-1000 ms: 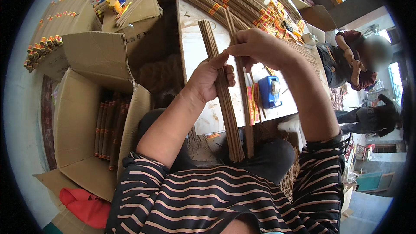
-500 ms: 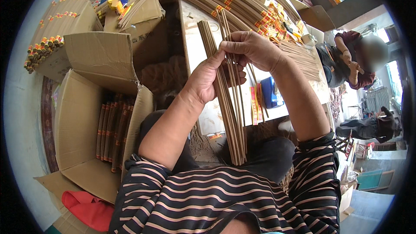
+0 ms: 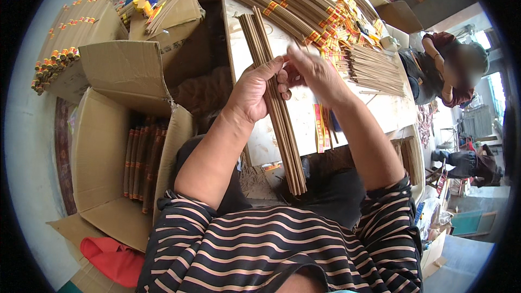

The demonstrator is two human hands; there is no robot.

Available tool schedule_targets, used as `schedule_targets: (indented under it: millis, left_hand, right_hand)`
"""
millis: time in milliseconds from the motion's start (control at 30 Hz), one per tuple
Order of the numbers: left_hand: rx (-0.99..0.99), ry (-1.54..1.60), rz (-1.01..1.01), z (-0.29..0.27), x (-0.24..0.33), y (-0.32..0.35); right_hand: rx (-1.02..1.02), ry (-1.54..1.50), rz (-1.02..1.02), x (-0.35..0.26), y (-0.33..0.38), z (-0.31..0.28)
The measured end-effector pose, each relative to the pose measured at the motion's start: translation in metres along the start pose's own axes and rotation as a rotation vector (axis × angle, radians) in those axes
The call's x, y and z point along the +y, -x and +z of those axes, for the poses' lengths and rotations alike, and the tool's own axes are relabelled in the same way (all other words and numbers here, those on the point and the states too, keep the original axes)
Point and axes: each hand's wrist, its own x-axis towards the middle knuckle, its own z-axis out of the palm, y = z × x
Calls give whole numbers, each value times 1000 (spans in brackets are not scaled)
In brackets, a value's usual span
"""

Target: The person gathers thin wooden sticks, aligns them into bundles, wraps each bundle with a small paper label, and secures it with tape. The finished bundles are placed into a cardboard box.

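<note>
I see sticks (image 3: 283,130) clasped in the left hand (image 3: 252,92), slanting from above the table (image 3: 302,116) toward the lap (image 3: 336,191);
a slack grip could spill them; the right hand (image 3: 316,75) blurs beside it, whether pinching anything I cannot tell; its knock could splay them.

Brown sticks (image 3: 285,141), black striped shirt (image 3: 271,244)

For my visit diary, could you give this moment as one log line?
left hand: holds bundle of brown sticks | right hand: close by, contact unclear | table: banded stick bundles | left side: open carton
</note>
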Motion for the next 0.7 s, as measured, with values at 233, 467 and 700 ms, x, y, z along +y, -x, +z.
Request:
schedule_targets:
  millis: [233,467,700]
  left_hand:
    - [16,45,79,-7,-6,-6]
    - [-153,137,-6,-9,-7,-6]
    - [91,-62,102,-11,-9,-7]
  right_hand:
    - [-343,-501,356,40,81,35]
    - [-285,-953,441,47,100,46]
    - [-43,-265,423,44,98,58]
